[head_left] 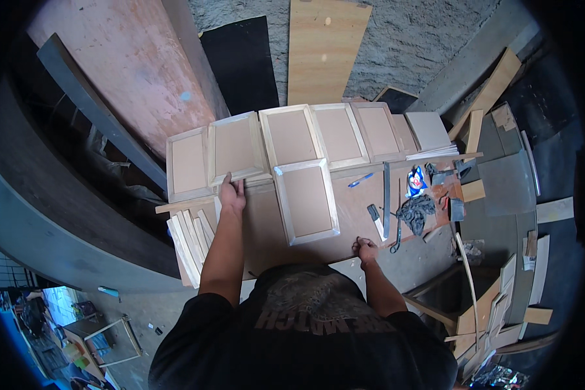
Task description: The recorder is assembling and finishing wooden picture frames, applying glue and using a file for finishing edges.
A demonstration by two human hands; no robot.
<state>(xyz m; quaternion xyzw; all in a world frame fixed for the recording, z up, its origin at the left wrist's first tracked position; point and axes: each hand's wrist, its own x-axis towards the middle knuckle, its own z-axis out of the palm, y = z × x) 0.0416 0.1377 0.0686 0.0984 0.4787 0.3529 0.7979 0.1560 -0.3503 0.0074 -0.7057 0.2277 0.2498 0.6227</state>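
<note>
My left hand [233, 194] is at the lower edge of a wooden frame with a brown backing panel [237, 146], thumb on top of the rail and the other fingers curled at its edge. To the right, a separate wooden frame [306, 201] lies lower on the table, its top edge against the row behind. My right hand [365, 250] rests by the table's near edge with its fingers curled in; whatever may be inside them is hidden. Ahead of it lie a black-handled tool with a pale blade [376, 221] and a dark metal straight strip [387, 201].
Several more frames [292, 136] stand in a row at the table's back. Wood strips [190, 240] are stacked at left. A blue pen [360, 181], a blue-and-white packet [416, 181], a crumpled black bag [415, 213] and scissors [396, 237] lie at right. Boards lean behind.
</note>
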